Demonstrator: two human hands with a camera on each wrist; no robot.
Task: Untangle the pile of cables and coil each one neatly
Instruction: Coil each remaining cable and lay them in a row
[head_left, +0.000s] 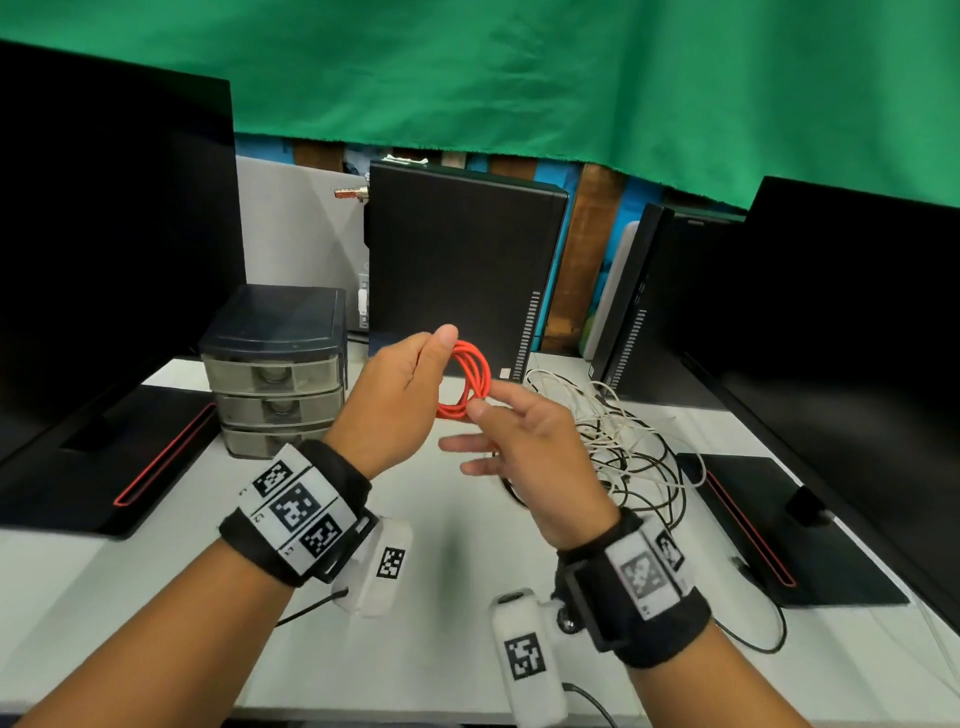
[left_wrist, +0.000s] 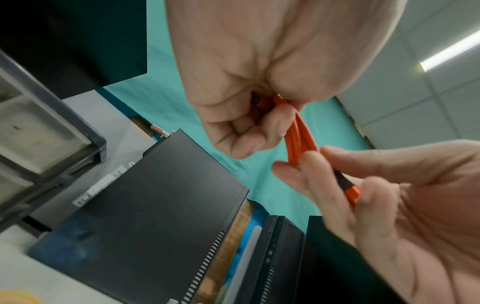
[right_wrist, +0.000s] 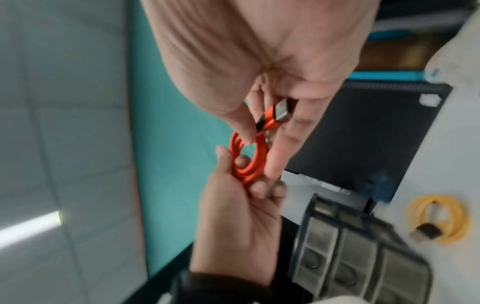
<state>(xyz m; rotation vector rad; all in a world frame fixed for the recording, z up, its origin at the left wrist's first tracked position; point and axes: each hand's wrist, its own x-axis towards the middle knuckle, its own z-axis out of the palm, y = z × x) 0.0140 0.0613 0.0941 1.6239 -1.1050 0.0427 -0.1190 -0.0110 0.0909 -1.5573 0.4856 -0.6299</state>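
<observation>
An orange cable (head_left: 470, 379) is wound into a small coil and held up above the white table (head_left: 447, 545). My left hand (head_left: 441, 358) grips the coil's left side, fingers curled round the loops (left_wrist: 298, 139). My right hand (head_left: 485, 415) pinches the cable's orange USB plug (right_wrist: 275, 115) between thumb and finger beside the coil (right_wrist: 254, 160), with its other fingers stretched out. A tangled pile of white and black cables (head_left: 628, 447) lies on the table behind my right hand. A coiled yellow cable (right_wrist: 439, 218) lies flat on the table.
A grey three-drawer unit (head_left: 275, 369) stands to the left of my hands. A black computer tower (head_left: 457, 260) is behind them and a second one (head_left: 639, 296) is further right. Black monitors (head_left: 104, 234) with their bases (head_left: 779, 525) flank both sides.
</observation>
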